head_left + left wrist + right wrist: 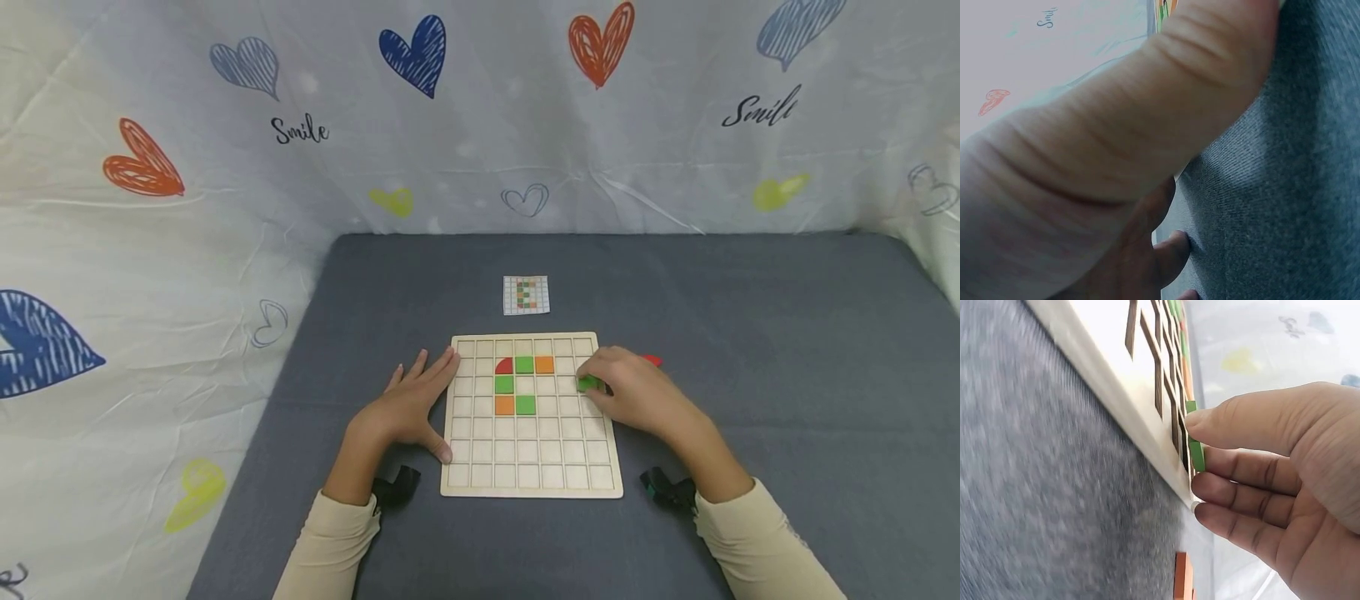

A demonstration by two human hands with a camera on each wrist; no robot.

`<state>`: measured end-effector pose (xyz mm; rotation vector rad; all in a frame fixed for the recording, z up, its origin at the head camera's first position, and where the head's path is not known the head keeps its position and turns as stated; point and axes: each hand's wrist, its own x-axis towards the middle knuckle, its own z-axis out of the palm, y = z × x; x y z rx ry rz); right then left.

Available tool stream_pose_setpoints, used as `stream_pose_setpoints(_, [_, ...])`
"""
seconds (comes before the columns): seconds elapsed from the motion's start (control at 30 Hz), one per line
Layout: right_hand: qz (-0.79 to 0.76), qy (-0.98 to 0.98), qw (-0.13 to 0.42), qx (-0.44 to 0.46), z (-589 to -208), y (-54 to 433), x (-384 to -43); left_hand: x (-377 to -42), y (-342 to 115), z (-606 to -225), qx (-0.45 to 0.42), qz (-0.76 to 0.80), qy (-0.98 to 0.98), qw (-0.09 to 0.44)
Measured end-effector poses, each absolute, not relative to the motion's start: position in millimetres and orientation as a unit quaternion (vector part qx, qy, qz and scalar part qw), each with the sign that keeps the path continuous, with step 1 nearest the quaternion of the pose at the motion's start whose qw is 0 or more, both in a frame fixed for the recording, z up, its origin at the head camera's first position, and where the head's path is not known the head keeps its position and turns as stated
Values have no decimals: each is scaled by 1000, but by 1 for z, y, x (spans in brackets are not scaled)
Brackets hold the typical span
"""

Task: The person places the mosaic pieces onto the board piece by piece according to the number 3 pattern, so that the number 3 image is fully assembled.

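Note:
A wooden grid board (538,477) lies on the grey cloth. My right hand (633,390) is over its right edge and pinches a green square tile (1195,453) between thumb and fingers, close over the cells. Along the board's left edge my left hand (408,402) rests with spread fingers, the thumb lower down the same edge. Set in the cells are a red rounded tile (505,367), an orange tile (543,365), a second orange tile (505,405) and several green tiles (524,365). The left thumb (1116,119) fills much of the left wrist view.
A small printed card (526,307) with a coloured grid pattern lies beyond the board. Right of the board a red piece (652,360) shows partly behind my right hand. A white curtain (465,150) with hearts hangs behind the table.

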<state>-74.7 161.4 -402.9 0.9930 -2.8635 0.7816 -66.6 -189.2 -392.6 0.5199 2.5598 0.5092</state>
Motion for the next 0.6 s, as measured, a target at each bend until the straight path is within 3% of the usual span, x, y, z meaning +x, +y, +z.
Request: stream_pose_setpoints(0.6, [234,-897,3,374,-401,125,-61,-66,-190,-393,191,183,935,235])
